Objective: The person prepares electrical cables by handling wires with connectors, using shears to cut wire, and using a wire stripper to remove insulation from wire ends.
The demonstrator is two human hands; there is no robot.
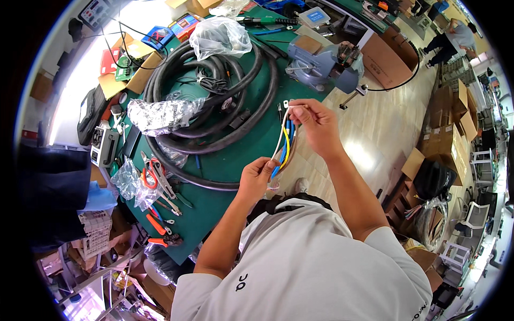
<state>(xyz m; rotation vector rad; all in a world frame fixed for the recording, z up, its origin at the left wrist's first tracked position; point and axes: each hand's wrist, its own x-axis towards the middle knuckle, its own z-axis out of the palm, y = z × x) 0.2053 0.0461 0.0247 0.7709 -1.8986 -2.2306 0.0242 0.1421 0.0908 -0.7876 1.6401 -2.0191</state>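
My left hand is closed around a bundle of wires near the table's right edge. Blue wires, a yellow wire, a white wire and brownish ones fan upward from it. My right hand pinches the upper end of the white wire, where a small metal ring lug sticks out past the fingertips. Another dark-tipped wire end stands just left of it. Behind the hands, a thick black cable lies coiled on the green table.
A blue-grey bench vise sits at the table's far right corner. Pliers, orange-handled cutters and plastic bags lie on the table. Cardboard boxes stand along the right. Another person is far off at upper right.
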